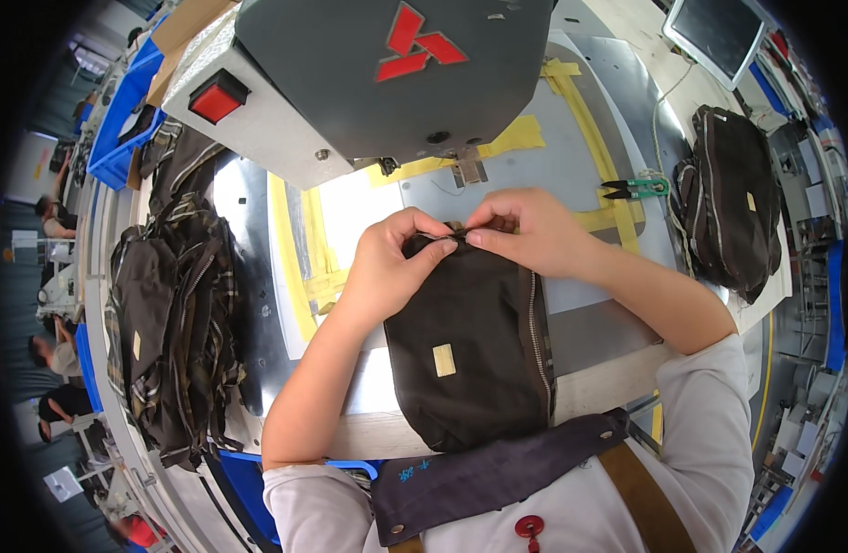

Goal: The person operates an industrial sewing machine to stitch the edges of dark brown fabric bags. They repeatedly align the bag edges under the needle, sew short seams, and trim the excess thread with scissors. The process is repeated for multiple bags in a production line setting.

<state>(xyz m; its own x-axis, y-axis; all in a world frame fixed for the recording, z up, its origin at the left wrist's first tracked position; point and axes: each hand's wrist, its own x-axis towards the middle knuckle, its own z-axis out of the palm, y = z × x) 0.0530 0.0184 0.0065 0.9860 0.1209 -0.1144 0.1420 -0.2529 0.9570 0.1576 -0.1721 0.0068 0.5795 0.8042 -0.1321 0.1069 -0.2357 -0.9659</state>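
Note:
A dark brown fabric bag (479,323) lies in front of me, with a zipper down its right side and a small cream label. My left hand (391,263) pinches the far edge of this bag between thumb and fingers. Close beside it, my right hand (530,235) grips the same edge, its thumb nearly meeting my left thumb. A small bit of tan material shows between the two sets of fingertips; its kind is too small to tell. Just beyond my hands is the sewing machine's presser foot (468,168), apart from the bag.
The grey sewing machine head (387,92) overhangs the work plate, which carries yellow tape (617,203). Dark bags are piled at left (170,323) and right (732,198). Green-handled thread snips (637,189) lie right of the plate. A blue bin (129,120) stands far left.

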